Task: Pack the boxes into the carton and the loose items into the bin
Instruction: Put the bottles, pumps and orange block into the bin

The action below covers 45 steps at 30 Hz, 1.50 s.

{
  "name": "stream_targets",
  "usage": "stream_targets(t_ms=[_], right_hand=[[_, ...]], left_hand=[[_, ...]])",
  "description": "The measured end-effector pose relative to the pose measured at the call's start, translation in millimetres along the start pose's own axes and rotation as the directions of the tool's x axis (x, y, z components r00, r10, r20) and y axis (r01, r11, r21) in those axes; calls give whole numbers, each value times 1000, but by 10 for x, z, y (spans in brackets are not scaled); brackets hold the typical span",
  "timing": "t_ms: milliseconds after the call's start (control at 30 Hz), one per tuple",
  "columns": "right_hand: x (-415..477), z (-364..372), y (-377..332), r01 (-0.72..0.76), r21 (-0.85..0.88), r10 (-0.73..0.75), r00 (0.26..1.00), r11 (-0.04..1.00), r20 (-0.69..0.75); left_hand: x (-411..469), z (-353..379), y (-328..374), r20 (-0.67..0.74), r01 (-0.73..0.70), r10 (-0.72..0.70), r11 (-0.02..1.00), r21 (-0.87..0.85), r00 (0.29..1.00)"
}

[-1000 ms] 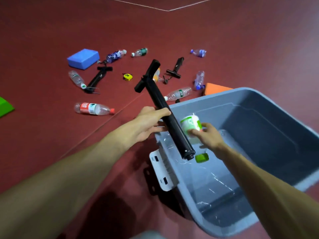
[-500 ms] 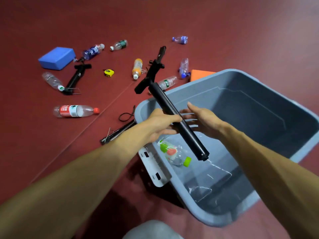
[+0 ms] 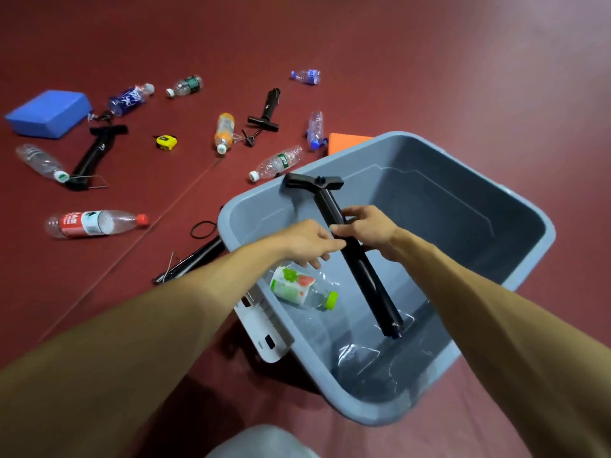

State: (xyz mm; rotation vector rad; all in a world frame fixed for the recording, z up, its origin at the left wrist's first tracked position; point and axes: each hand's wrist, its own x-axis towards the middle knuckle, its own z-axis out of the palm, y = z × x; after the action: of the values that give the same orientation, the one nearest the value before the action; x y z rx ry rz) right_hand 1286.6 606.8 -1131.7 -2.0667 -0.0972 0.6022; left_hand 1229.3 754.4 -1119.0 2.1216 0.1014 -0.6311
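Though illegible, white-green bottle label (image 3: 291,287) in bin (image 3: 446,209).

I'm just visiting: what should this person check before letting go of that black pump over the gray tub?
1. Pump inside the bin: ok, its shaft slants down between the walls.
2. Pump's lower end resting on the bin floor: cannot tell.
3. Right hand holding firmly: ok, fingers curl round the shaft.
4. Left hand gripping: cannot tell; it touches the shaft.
5. Bottle in the bin out of the way: ok, it lies apart from the pump.
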Motion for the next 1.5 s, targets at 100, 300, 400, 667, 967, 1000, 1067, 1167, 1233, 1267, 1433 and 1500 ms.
stream_targets(t_ms=[100,300,400,667,967,1000,1067,1167,1233,1267,1433,1500], right_hand=[[138,75,326,-108,-226,99,994,968,-52],[377,440,588,-177,-497,191,981,850,-23],[405,554,690,-195,-531,209,977,825,-34],[422,463,-85,-63,-333,-62,934,941,-353],[368,1403,-1374,301,-565,-515,815,768,-266],[344,1538,-1457,298,-589,-516,822,751,-241],[319,1813,-1593,271,-623,-488,848,734,-206],[282,2215,-1834,225,-675,-397,911,703,-110],[258,2436,-2088,189,-700,-308,950,688,-46],[246,2540,-2248,173,-701,-266,964,692,-25],[247,2972,-3010,115,-727,-181,983,677,-13],[251,3142,-3176,100,-722,-157,988,685,-12]], left_hand=[[-2,-198,-101,-183,-38,47,998,53,982],[-70,-481,-320,-354,-167,146,985,-29,924],[-134,-567,-421,-426,-198,171,980,-18,889],[-455,-926,-674,-651,-288,164,953,-89,741],[-940,-1568,-1551,-646,-211,12,950,-232,764],[-1008,-1660,-1671,-625,-187,-6,952,-242,780],[-1148,-1862,-1906,-583,-134,-49,955,-266,811],[-1412,-2235,-2197,-526,-88,-80,954,-286,847],[-1600,-2543,-2326,-503,-69,-80,960,-270,860],[-1688,-2710,-2381,-496,-67,-72,964,-256,865],[-2016,-3483,-2543,-456,-47,-32,986,-160,889],[-2064,-3661,-2611,-437,-50,-19,988,-146,899]])
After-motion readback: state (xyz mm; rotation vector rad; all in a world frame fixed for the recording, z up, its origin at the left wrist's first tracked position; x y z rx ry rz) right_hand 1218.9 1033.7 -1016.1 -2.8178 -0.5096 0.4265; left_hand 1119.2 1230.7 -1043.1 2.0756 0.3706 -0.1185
